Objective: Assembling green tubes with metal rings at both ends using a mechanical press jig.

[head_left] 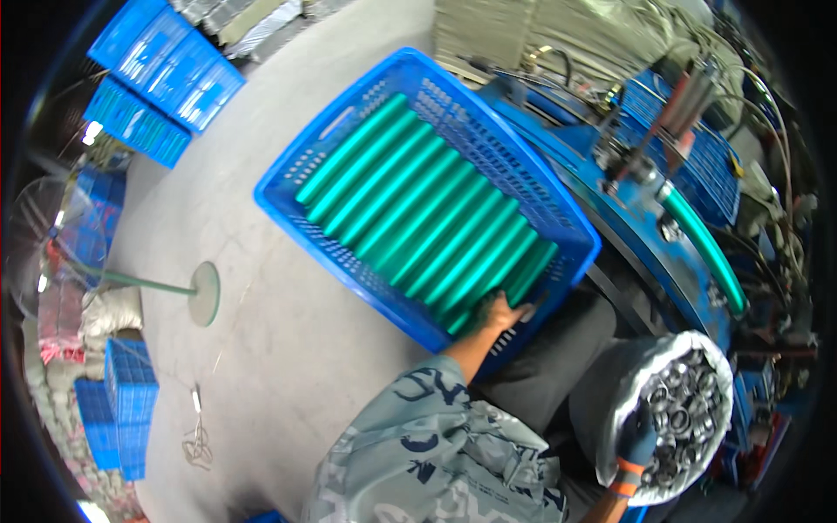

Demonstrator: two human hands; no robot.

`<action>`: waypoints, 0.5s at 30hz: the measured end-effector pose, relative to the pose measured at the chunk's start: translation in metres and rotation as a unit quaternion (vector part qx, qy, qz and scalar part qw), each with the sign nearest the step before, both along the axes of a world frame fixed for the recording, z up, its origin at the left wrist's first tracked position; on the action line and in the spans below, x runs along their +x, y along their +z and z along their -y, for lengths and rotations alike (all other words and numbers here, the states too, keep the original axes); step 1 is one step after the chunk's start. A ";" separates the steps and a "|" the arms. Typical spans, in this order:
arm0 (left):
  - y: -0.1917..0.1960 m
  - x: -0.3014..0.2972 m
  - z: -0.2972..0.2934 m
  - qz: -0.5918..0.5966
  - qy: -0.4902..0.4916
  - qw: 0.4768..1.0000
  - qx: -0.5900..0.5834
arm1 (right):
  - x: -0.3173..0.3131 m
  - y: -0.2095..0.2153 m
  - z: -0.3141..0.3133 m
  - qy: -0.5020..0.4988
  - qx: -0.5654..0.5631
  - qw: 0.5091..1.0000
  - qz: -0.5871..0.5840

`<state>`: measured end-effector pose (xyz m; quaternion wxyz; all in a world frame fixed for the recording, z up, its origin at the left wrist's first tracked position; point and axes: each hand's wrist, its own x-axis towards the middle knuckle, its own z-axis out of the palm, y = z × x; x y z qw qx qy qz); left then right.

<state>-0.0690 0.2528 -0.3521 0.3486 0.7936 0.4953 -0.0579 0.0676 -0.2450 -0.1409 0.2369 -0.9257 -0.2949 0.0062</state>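
Head view: at center frame, your left hand (500, 314) touches the green tubes (436, 218) in the blue crate (340, 272), thumb spread apart. At lower right, your right hand (637, 442) reaches into metal rings (689, 418) inside a lined container (600, 397). You cannot tell whether either hand grips.

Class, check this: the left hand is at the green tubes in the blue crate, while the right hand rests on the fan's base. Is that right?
The right hand is misplaced: the head view shows it at the container of metal rings. The left hand is at the green tubes in the blue crate, as stated.
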 end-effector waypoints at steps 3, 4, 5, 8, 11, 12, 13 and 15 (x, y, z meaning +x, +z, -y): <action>0.018 -0.013 0.006 0.035 0.027 0.992 -0.116 | -0.001 0.015 -0.014 -0.094 -0.079 0.987 -0.099; 0.029 -0.019 0.004 0.044 0.020 0.987 -0.153 | 0.005 0.008 -0.001 -0.064 -0.056 0.993 -0.082; 0.038 -0.023 0.004 0.053 0.011 0.980 -0.190 | 0.009 0.003 0.011 -0.036 -0.033 0.997 -0.066; 0.061 -0.039 0.018 0.161 0.022 0.977 -0.136 | 0.013 0.020 0.024 -0.008 -0.018 0.998 -0.064; 0.141 0.005 0.047 0.295 -0.003 0.933 -0.204 | -0.013 0.009 0.100 -0.024 0.007 0.999 0.024; 0.126 0.002 0.024 0.365 -0.020 0.930 -0.034 | -0.005 0.004 0.074 -0.029 0.065 0.997 0.044; 0.191 0.010 0.032 0.293 -0.047 0.954 0.038 | -0.016 0.023 0.059 -0.049 0.091 0.990 0.093; 0.206 0.026 0.026 0.277 -0.117 0.946 0.119 | -0.023 0.039 0.052 -0.159 0.009 0.987 -0.015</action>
